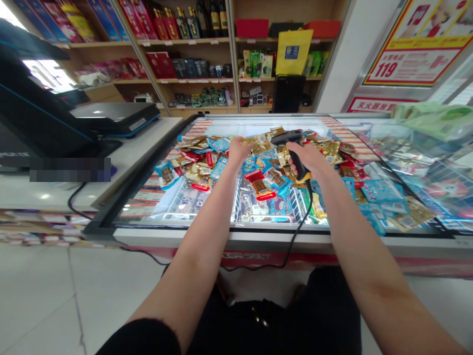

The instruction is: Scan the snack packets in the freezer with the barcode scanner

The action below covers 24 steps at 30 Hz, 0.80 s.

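My right hand [308, 157] is closed round the grip of a black barcode scanner [287, 138] with a yellow-trimmed handle; its head points left over the packets. The scanner's black cable [295, 235] hangs down over the front rim of the freezer. My left hand [238, 149] reaches into a pile of small snack packets [266, 182], gold, blue and red, spread on the glass lid of a chest freezer [244, 236]. Its fingers curl down on the packets; what they hold is hidden.
A white counter [121, 162] to the left carries a black cash-register terminal [44, 118] and a flat scale [114, 116]. Wooden shelves of boxed goods [192, 54] line the back wall. A yellow bag [293, 52] stands on a shelf. A green plastic bag [436, 121] lies at right.
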Tool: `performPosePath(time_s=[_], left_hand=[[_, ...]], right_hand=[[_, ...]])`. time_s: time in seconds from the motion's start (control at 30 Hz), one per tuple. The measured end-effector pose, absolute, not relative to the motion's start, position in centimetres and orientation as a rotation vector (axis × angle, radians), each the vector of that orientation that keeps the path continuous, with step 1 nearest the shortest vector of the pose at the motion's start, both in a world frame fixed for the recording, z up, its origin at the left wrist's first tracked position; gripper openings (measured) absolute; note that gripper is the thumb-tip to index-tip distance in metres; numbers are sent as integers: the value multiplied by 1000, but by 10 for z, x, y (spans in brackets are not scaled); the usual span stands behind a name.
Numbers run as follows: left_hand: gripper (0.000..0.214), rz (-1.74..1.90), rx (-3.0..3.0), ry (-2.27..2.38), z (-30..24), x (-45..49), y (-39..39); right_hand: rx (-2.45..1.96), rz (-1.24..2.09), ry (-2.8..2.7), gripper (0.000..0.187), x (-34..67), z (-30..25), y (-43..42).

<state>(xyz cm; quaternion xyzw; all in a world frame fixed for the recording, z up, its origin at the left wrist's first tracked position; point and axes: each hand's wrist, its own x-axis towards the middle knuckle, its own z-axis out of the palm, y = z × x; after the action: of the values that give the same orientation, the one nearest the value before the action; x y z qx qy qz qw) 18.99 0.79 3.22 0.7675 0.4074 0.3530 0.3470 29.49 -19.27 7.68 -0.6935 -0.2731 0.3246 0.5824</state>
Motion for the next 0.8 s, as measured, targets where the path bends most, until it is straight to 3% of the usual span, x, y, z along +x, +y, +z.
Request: performPosePath(time_s=[0.4, 0.63, 0.8], left_hand=[[41, 934, 1908, 953, 34, 181, 3], [26, 954, 2010, 942, 31, 177, 8], [30, 929, 2045, 968, 33, 175, 8]], right_hand=[[-1644, 725, -683, 32, 281, 85, -191], [-1663, 728, -683, 32, 276, 86, -189], [-1667, 741, -704, 34, 276, 86, -188]])
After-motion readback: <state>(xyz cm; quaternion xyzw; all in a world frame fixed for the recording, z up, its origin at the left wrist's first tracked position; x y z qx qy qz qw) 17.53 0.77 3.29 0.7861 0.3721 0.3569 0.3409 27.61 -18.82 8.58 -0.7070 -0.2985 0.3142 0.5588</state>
